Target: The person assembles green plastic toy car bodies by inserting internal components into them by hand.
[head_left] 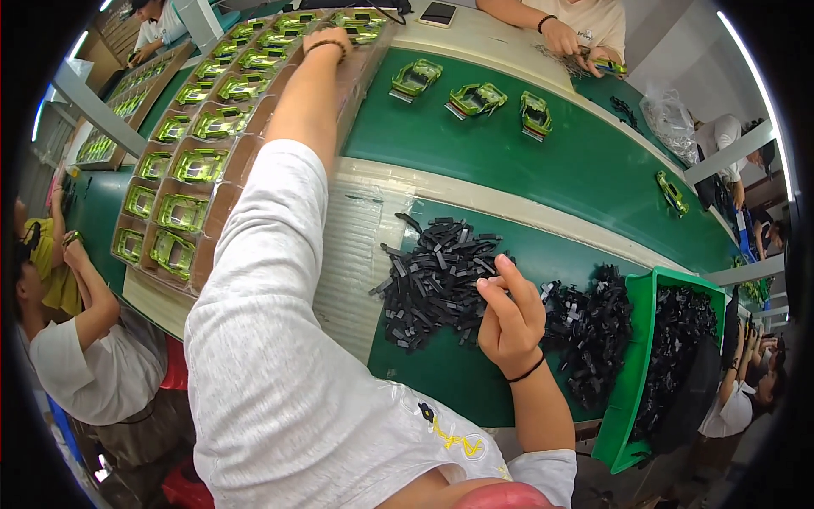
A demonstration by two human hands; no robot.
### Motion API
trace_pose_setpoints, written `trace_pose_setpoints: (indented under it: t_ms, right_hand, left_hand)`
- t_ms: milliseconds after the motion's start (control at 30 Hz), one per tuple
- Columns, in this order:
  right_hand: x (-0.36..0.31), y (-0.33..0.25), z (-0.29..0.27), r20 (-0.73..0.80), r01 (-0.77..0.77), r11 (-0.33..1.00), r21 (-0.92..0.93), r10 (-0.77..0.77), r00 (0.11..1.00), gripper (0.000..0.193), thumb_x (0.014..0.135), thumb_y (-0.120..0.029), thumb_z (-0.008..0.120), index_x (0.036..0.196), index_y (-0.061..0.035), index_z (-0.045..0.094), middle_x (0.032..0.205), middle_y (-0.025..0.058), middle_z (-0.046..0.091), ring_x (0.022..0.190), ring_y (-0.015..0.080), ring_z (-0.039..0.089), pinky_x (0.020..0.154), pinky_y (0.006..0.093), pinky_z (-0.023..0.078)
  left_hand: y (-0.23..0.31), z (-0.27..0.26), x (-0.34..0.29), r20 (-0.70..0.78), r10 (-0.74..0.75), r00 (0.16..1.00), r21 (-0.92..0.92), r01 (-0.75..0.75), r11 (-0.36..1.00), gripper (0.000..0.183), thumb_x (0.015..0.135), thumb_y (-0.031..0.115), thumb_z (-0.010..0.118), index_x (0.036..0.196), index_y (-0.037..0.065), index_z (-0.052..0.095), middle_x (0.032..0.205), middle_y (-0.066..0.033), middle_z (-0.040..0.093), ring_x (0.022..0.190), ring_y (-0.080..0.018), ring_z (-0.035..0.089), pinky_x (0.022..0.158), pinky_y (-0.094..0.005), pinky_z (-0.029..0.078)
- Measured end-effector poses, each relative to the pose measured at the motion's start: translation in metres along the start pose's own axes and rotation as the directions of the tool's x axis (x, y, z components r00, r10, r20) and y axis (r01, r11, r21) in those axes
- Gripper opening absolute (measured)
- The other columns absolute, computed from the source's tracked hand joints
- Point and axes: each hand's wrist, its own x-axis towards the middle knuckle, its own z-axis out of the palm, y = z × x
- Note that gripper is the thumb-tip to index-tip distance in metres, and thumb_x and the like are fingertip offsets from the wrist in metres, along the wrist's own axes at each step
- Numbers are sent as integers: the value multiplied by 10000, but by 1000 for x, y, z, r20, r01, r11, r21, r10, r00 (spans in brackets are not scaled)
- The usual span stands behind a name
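My left arm stretches far forward over a brown compartment tray (pixel 270 114) of green toy car bodies. At its far end my left hand (pixel 328 38) reaches down among the cars, its fingertips hidden. A green car body (pixel 365 27) lies in the compartment just right of that hand. My right hand (pixel 513 318) is raised beside a heap of small black plastic parts (pixel 437 276); its fingers are loosely bent and apart, with nothing visible in them. Another pile of black parts (pixel 598 335) is to the right of this hand.
A green bin (pixel 638 373) full of black parts stands at the right. Several car bodies, including one green car (pixel 476 99), sit on the green belt (pixel 398 140) ahead. Across it, a co-worker's hands (pixel 585 55) handle a green car. A phone (pixel 437 13) lies at the far edge.
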Motion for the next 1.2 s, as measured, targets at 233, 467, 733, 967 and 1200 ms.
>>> trace_pose_setpoints:
  t_ms: [233, 467, 733, 967, 1200]
  right_hand:
    - [2, 0, 2, 13, 36, 999, 14, -36, 999, 268, 672, 83, 572, 917, -6, 634, 1091, 180, 605, 711, 228, 604, 621, 297, 490]
    - [3, 23, -11, 41, -83, 969, -233, 95, 995, 150, 706, -35, 562, 841, -57, 622, 993, 88, 635, 704, 216, 605, 588, 344, 482]
    - [2, 56, -80, 340, -397, 680, -617, 685, 644, 231, 716, -1, 504, 839, -107, 667, 824, 105, 648, 848, 297, 600, 721, 393, 487]
    - [4, 51, -84, 435, -345, 690, -636, 690, 578, 94, 736, -95, 616, 813, -100, 671, 822, 98, 655, 840, 291, 609, 705, 402, 486]
    - [-7, 67, -75, 385, -327, 715, -618, 638, 666, 132, 750, -124, 597, 851, -112, 681, 864, 109, 654, 863, 300, 610, 741, 402, 492]
  left_hand:
    - [-81, 14, 24, -293, 215, 932, -107, -256, 961, 291, 851, 81, 435, 1120, 89, 543, 1127, -175, 581, 1078, -347, 536, 882, -438, 441]
    - [-55, -83, 2, -439, 175, 881, -265, -313, 912, 533, 726, 335, 648, 1112, 2, 491, 1018, -229, 601, 978, -371, 571, 837, -410, 447]
    - [-43, -227, -193, -117, 146, 982, -812, -179, 555, 586, 753, 285, 725, 1167, -34, 460, 921, -43, 572, 775, -68, 532, 653, -200, 424]
    - [-25, -239, -384, -277, 515, 811, -799, 103, -593, 605, 868, 306, 542, 1339, 12, 302, 1092, -107, 447, 801, -131, 465, 625, -226, 398]
    - [95, -209, -410, 450, 454, 769, -405, 629, -663, 519, 874, 434, 462, 1160, 2, 489, 1003, -193, 599, 755, -195, 588, 603, -293, 494]
